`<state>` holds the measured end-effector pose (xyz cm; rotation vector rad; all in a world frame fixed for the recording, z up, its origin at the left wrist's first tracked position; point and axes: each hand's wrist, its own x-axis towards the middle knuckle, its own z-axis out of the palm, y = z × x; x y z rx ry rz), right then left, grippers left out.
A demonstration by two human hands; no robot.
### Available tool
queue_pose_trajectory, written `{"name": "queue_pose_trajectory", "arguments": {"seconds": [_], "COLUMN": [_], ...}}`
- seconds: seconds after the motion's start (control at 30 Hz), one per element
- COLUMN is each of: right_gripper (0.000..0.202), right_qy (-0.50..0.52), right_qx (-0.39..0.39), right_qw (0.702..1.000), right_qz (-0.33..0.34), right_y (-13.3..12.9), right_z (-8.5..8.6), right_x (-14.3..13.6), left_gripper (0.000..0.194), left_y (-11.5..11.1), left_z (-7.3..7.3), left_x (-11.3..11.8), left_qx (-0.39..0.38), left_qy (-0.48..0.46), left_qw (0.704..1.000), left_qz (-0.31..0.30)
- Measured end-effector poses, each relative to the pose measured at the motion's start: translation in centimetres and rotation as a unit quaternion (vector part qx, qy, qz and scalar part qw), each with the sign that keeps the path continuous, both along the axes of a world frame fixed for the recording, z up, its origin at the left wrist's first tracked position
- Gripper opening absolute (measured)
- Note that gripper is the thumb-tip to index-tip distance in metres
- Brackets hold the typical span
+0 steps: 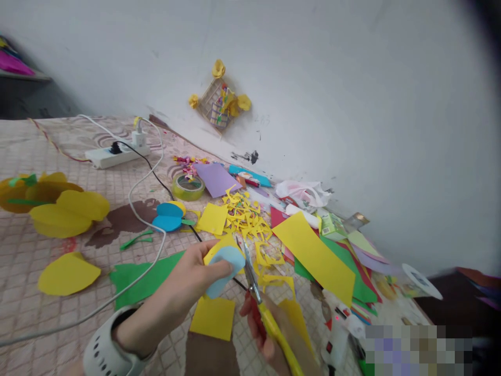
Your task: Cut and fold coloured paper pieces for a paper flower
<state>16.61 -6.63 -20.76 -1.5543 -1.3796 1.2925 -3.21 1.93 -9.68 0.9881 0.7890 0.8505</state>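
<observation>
Pinching rounded blue pc (221,282) on ylw paper (224,244) w/ L grip (195,274), R grip (285,322) holding metal-bladed scissors (270,321).

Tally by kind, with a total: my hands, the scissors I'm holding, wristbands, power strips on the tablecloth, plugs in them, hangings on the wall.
Hands: 2 (left hand, right hand)
Scissors: 1 pair
Wristband: 1
Power strip: 1
Plugs: 2 (black plug, white plug)
Wall hanging: 1
Total: 8

Pale, grid-patterned tabletop (113,183) — on it lie a white power strip (102,159), tape roll (188,194), green paper (143,277), heaped yellow scraps (245,215).
</observation>
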Motion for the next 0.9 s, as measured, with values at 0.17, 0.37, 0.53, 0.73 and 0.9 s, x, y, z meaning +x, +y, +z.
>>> {"name": "queue_pose_trajectory", "arguments": {"seconds": [0.17,0.37,0.53,0.73,0.9], "right_gripper": [0.071,0.077,0.082,0.092,0.093], "right_qy": [0.009,-0.006,-0.039,-0.039,-0.035], "right_qx": [-0.116,-0.078,-0.067,-0.041,-0.034], "right_qw": [0.992,0.997,0.997,0.996,0.996], "right_qz": [-0.043,0.006,0.024,0.070,0.070], "right_y": [0.2,-0.4,-0.4,-0.5,-0.6], "right_z": [0.4,0.8,2.4,6.4,8.0], "right_x": [1.1,2.0,1.6,1.2,1.0], "left_gripper": [0.017,0.015,0.015,0.015,0.014], "left_y": [-0.2,-0.6,-0.4,-0.4,-0.5], "left_z": [0.5,0.7,0.5,0.4,0.7], "left_x": [0.2,0.2,0.2,0.3,0.3], "left_qx": [-0.001,-0.009,0.000,-0.011,-0.014], "left_qy": [0.024,0.044,0.043,0.034,0.043], "left_qw": [1.000,0.999,0.999,0.999,0.999], "left_qz": [-0.010,-0.018,-0.031,-0.035,-0.025]}}
